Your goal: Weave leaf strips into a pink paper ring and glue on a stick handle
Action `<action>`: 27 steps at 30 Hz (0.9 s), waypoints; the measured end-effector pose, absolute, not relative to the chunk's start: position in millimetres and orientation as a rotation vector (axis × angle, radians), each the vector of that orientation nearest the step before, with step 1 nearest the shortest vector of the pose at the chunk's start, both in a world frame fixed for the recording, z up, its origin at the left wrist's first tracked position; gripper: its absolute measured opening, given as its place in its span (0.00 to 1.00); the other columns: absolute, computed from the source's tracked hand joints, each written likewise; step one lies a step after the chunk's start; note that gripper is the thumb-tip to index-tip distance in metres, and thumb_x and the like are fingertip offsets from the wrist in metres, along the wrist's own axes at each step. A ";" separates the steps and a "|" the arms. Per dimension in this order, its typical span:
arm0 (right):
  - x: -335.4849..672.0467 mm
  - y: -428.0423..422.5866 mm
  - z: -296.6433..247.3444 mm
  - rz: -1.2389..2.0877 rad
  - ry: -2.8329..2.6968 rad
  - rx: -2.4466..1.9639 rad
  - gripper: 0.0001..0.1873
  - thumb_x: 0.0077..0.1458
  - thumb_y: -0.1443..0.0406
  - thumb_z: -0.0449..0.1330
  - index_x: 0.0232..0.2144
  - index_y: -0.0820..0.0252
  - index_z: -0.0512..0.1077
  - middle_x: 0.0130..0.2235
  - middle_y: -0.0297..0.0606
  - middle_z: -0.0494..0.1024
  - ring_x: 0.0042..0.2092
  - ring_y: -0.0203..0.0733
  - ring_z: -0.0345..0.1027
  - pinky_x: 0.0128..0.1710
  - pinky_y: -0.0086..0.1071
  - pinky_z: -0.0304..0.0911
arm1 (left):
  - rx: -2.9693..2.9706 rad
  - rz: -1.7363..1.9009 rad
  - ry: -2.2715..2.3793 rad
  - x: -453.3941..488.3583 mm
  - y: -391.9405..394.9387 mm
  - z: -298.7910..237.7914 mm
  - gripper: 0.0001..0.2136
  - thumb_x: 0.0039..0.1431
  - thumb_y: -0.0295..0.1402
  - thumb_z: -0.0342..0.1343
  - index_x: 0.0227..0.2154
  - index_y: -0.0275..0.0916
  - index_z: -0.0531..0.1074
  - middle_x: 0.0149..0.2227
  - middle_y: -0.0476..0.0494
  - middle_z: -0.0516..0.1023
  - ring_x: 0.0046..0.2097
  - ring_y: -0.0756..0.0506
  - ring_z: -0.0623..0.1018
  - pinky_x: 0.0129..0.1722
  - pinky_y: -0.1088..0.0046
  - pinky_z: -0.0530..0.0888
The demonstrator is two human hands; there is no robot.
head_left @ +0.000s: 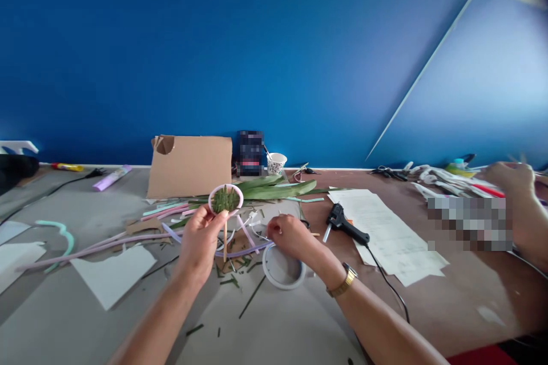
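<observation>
My left hand [200, 239] grips a small round disc with a pink rim [225, 198], raised above the table. Chopped green leaf bits cover its face, and a thin wooden stick [225, 242] hangs down from it. My right hand [291, 235], with a gold watch on the wrist, is closed with curled fingers just beyond a round white-rimmed lid or roll [283, 267]. Whatever those fingers pinch, if anything, is too small to make out. Under and between both hands lie a bent purple foam strip [244, 253], white scraps and dark green leaf cuttings [231, 281].
A black glue gun [349, 225] lies on printed sheets [385, 228] to the right, its cord trailing forward. Long green leaves [278, 189], a cardboard piece [192, 165] and a paper cup [276, 163] are behind. Another person's hand [511, 182] is at far right.
</observation>
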State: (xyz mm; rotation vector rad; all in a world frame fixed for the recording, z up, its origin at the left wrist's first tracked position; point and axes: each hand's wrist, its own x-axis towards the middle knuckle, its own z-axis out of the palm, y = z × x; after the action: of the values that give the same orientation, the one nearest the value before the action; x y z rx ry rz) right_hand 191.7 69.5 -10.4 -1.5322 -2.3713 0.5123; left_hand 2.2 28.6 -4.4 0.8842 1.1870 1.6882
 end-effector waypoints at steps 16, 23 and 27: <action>164.6 75.4 -17.7 0.536 -2.230 -1.475 0.05 0.46 0.70 0.57 0.25 0.61 0.74 0.34 0.44 0.77 0.41 0.49 0.67 0.42 0.36 0.56 | 0.891 1.674 1.199 3.2 27.1 -5.8 0.10 0.46 0.34 0.64 0.32 0.39 0.74 0.30 0.51 0.76 0.37 0.47 0.74 0.42 0.72 0.67; 196.4 102.2 0.6 0.882 -1.722 -1.414 0.09 0.47 0.61 0.55 0.21 0.59 0.68 0.21 0.31 0.68 0.27 0.36 0.61 0.29 0.29 0.54 | 0.843 1.689 1.163 4.0 29.1 -5.1 0.11 0.43 0.34 0.65 0.31 0.38 0.74 0.30 0.51 0.77 0.36 0.47 0.74 0.41 0.72 0.67; 208.3 102.0 3.3 1.099 -1.499 -1.354 0.11 0.43 0.58 0.58 0.19 0.60 0.68 0.19 0.29 0.67 0.24 0.34 0.58 0.27 0.29 0.53 | 0.796 1.682 1.142 4.1 29.3 -4.2 0.12 0.41 0.34 0.66 0.30 0.38 0.74 0.29 0.52 0.76 0.34 0.49 0.72 0.39 0.73 0.66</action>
State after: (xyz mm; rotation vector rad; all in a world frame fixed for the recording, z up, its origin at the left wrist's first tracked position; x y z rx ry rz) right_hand 208.3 102.0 3.3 -1.3545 -1.4990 1.0993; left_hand 4.1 29.3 -4.2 0.7958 1.1422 1.6820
